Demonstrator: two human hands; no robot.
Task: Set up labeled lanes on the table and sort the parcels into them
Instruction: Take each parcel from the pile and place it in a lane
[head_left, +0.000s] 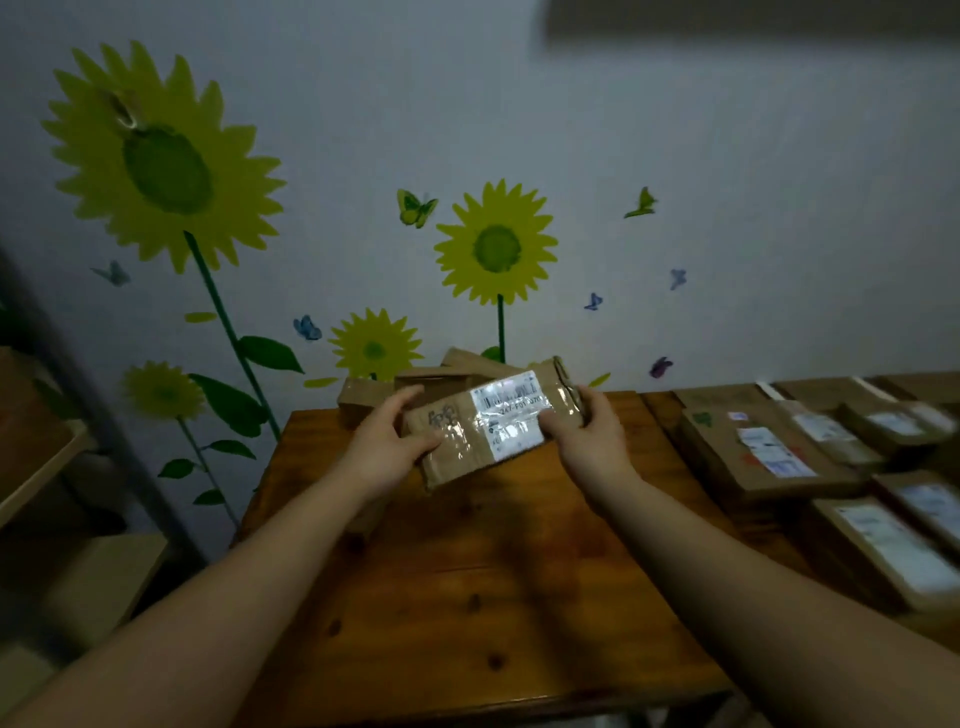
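Cardboard under glossy tape fills the centre of the frame. The left hand (392, 449) curls round the lower-left end of the parcel (467, 431), held up above the wooden desk (467, 597). Its long axis runs from lower left to upper right, with the white label (511, 415) facing up. The right hand (589, 434) grips the upper-right end. A heap of parcels (363, 395) sits just behind. The laid-out parcels (779, 457) line the right edge, so the right hand is nearer them and the placing probably goes rightward.
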